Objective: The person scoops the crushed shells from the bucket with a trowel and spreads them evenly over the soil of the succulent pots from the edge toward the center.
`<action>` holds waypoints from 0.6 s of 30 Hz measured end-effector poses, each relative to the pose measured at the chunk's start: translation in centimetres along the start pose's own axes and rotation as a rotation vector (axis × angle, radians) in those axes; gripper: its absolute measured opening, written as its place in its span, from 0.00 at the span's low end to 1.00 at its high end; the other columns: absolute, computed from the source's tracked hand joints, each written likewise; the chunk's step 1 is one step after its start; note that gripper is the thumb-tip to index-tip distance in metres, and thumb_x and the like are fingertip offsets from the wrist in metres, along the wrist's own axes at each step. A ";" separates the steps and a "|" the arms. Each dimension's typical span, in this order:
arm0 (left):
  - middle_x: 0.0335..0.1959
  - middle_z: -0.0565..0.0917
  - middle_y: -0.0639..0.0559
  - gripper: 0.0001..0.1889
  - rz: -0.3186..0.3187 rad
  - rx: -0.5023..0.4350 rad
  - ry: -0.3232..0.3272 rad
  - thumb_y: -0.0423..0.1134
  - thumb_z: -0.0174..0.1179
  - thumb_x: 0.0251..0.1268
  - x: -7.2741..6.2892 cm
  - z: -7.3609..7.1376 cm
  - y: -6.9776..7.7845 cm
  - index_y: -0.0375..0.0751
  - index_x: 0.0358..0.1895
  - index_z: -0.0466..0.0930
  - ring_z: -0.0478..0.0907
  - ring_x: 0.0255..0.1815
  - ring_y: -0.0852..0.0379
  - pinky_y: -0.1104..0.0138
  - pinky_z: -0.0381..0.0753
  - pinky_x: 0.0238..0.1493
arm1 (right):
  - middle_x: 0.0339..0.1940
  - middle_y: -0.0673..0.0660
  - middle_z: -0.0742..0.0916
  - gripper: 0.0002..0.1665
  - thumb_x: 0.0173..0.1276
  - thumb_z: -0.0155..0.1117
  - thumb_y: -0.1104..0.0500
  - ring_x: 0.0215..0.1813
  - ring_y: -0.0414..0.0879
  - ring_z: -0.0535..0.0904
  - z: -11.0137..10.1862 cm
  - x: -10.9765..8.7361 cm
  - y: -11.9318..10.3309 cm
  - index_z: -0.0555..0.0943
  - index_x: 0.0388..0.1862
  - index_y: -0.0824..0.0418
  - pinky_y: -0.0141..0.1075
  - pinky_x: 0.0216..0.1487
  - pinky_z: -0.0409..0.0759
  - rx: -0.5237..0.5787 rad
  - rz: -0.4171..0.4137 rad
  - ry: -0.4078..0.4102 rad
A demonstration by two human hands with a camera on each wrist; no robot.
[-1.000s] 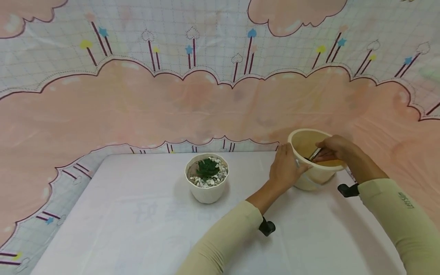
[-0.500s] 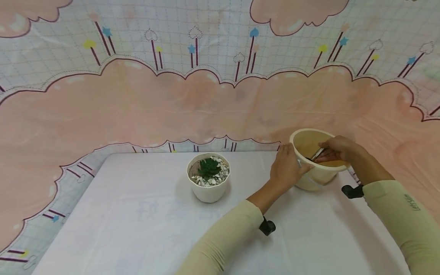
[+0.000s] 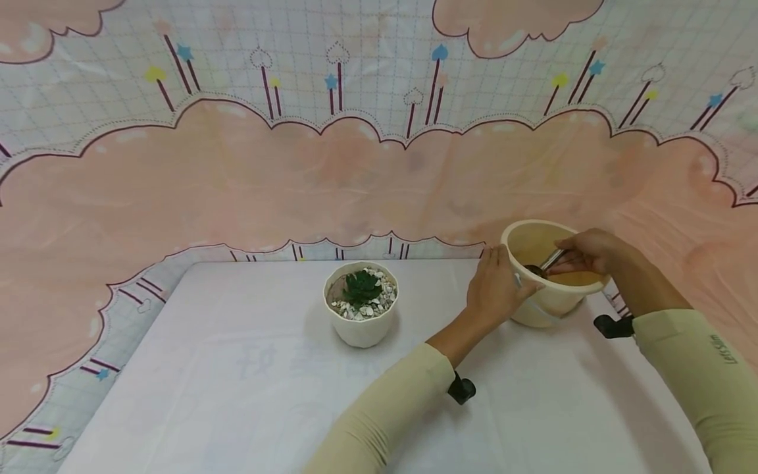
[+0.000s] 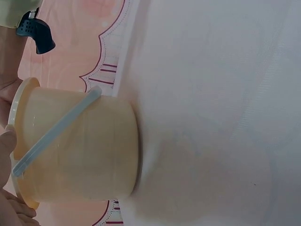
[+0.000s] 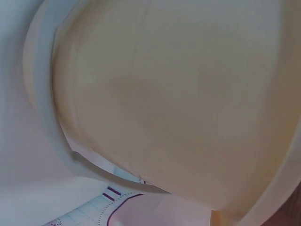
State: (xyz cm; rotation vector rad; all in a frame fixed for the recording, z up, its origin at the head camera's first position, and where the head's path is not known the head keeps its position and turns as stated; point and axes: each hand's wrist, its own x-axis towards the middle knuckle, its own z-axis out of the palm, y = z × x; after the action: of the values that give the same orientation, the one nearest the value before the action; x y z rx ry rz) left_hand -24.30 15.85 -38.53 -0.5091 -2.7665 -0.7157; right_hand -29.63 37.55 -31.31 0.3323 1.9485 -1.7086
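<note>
A cream bucket [image 3: 541, 309] with a pale, swung-down handle [image 4: 59, 129] stands at the table's right back. My left hand [image 3: 493, 289] holds its near-left rim, fingers along the side and thumb at the front. In the left wrist view, thumb and fingers of the left hand [image 4: 5, 146] lie about the rim. Reaching over the opening, my right hand [image 3: 595, 253] pinches the silver handle of a metal spoon [image 3: 552, 259]. The spoon's dark round end shows just inside the near rim. The bucket's floor is hidden; its inner wall [image 5: 164, 94] fills the right wrist view.
Left of the bucket, a white faceted pot [image 3: 360, 331] holds a green succulent [image 3: 361, 288] among pale pebbles. Both stand on a white-covered table [image 3: 237, 395]. A printed pink cloth [image 3: 296, 178] hangs behind the table's back edge.
My right hand has shifted slightly right and up, and more of the spoon's dark round end shows inside the bucket. My left hand keeps its place on the rim.
</note>
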 end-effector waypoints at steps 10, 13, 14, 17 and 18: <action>0.73 0.72 0.47 0.53 0.006 0.012 0.012 0.72 0.66 0.63 0.1 0.2 -0.3 0.37 0.79 0.63 0.68 0.74 0.57 0.73 0.78 0.60 | 0.32 0.68 0.90 0.30 0.89 0.37 0.62 0.37 0.56 0.92 -1.6 -0.5 -0.4 0.85 0.35 0.70 0.41 0.49 0.87 0.143 0.009 0.001; 0.75 0.71 0.46 0.53 0.023 0.013 0.009 0.72 0.65 0.64 0.2 0.2 -0.4 0.35 0.80 0.62 0.65 0.77 0.56 0.73 0.76 0.63 | 0.32 0.68 0.90 0.31 0.90 0.36 0.60 0.36 0.56 0.92 -1.9 -0.7 -0.5 0.85 0.34 0.69 0.40 0.50 0.86 0.198 0.012 0.004; 0.75 0.71 0.46 0.53 0.025 0.013 0.008 0.72 0.65 0.64 0.2 0.2 -0.4 0.35 0.80 0.62 0.65 0.77 0.56 0.73 0.75 0.64 | 0.32 0.68 0.90 0.32 0.90 0.36 0.59 0.36 0.56 0.92 -2.0 -0.8 -0.5 0.85 0.34 0.69 0.40 0.50 0.86 0.213 0.013 0.004; 0.75 0.70 0.46 0.53 0.022 0.005 -0.005 0.71 0.65 0.65 0.2 0.2 -0.3 0.35 0.80 0.62 0.64 0.77 0.56 0.73 0.74 0.64 | 0.32 0.68 0.90 0.32 0.90 0.36 0.58 0.37 0.56 0.92 -2.2 -1.0 -0.4 0.84 0.34 0.70 0.38 0.51 0.86 0.264 0.019 -0.005; 0.75 0.70 0.47 0.53 0.019 0.002 -0.009 0.71 0.66 0.64 0.2 0.2 -0.3 0.36 0.80 0.62 0.64 0.77 0.57 0.73 0.74 0.64 | 0.32 0.69 0.90 0.32 0.90 0.36 0.58 0.37 0.56 0.92 -2.3 -1.0 -0.3 0.84 0.34 0.71 0.38 0.51 0.85 0.283 0.021 -0.008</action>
State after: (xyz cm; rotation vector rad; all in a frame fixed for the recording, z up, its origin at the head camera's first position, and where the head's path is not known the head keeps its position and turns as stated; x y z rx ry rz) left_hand -24.65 15.75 -38.72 -0.5382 -2.7663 -0.7080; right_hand -29.45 39.90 -30.34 0.4452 1.6911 -1.9706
